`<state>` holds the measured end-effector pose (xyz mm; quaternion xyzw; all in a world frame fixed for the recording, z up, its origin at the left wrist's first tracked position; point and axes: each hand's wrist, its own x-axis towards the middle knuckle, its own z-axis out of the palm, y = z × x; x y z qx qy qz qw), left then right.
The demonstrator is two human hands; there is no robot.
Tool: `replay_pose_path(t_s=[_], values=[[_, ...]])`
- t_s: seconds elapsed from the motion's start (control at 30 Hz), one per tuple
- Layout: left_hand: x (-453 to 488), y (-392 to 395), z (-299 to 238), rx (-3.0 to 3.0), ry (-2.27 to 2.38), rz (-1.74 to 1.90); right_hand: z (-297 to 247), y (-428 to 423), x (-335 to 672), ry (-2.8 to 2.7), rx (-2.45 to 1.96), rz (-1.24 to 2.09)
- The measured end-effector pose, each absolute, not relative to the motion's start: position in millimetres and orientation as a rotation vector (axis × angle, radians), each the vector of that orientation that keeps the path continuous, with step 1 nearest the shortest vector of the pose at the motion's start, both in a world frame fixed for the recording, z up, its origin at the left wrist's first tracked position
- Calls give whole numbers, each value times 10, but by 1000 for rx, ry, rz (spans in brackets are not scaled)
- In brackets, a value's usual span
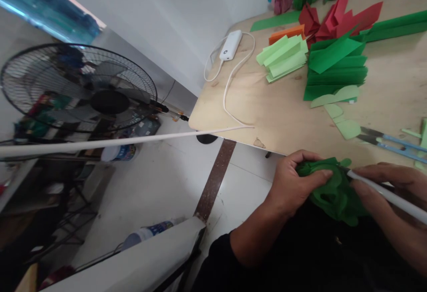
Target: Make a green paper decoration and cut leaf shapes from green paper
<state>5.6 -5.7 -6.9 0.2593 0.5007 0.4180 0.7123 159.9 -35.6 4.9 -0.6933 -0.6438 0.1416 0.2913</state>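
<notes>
Holds a layered green paper piece (336,192) in front of dark clothing (300,256), just off the near edge of the wooden table (283,118). Pinches it in the left hand (293,181), laying the thumb across its face and curling the other fingers behind, with only the paper's thickness between. Grips a slim white tool (402,201) between the closed thumb and fingers of the right hand (390,185), pointing its dark tip at the paper. Cannot tell whether that tip touches it. Has blue-handled scissors (402,146) on the table near the right hand, next to light green cutouts (347,128). Has farther back a dark green folded stack (336,78), light green folded strips (285,58), orange paper (287,33) and red folded paper (353,21), all close together
</notes>
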Motion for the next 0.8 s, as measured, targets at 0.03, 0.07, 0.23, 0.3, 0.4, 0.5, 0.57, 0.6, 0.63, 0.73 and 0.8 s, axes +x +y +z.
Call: replay_pose_path(t_s=[0.03,0.07,0.23,0.3,0.4,0.5,0.57,0.6,0.63,0.73,0.8], values=[[55,-57,-69,582,1112,925,48,-349,1599,-1721,-1851,406],[55,-56,-70,591,1114,923,50,-343,1596,-1721,-1846,430],[53,-57,-80,644,1146,906,90,-320,1546,-1668,-1785,497],[52,-60,-83,662,1146,906,110,-315,1523,-1627,-1804,506],[49,-66,-80,676,1137,909,133,-305,1505,-1589,-1828,515],[47,-70,-75,677,1138,904,144,-291,1505,-1596,-1795,512],[45,-71,-75,678,1136,900,146,-283,1508,-1623,-1771,500],[44,-72,-76,677,1132,899,146,-281,1509,-1638,-1763,491],[43,-73,-78,677,1129,897,146,-278,1510,-1651,-1757,479],[36,-74,-84,682,1128,892,149,-273,1513,-1671,-1750,447],[32,-74,-85,686,1133,885,147,-272,1522,-1685,-1743,434]])
